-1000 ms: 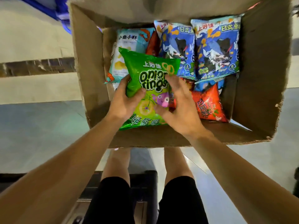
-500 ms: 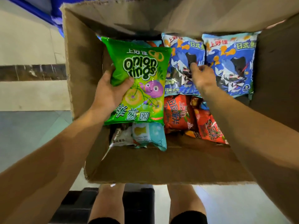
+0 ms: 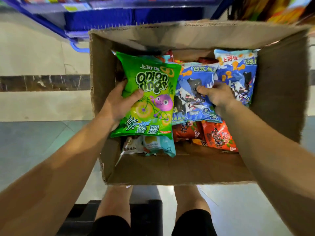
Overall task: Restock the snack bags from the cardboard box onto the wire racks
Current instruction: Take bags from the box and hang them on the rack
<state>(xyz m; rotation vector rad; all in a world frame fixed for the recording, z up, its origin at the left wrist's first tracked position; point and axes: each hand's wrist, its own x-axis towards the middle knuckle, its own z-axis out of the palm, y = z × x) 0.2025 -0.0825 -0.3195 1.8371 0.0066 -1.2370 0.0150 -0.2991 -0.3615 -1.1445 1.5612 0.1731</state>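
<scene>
Your left hand (image 3: 117,104) grips the green onion rings bag (image 3: 150,97) by its side edge, thumb across the front, holding it just above the cardboard box (image 3: 279,92) and freeing your right hand (image 3: 216,96) to pinch the nearer of 2 blue bags (image 3: 192,99), probably so both go to the racks together.

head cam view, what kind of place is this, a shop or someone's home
Most likely a shop aisle during restocking. A cardboard box holds many packaged snacks, such as the green onion rings bag gripped by the left hand. Blue shelving stands just behind, on a tiled floor.
</scene>
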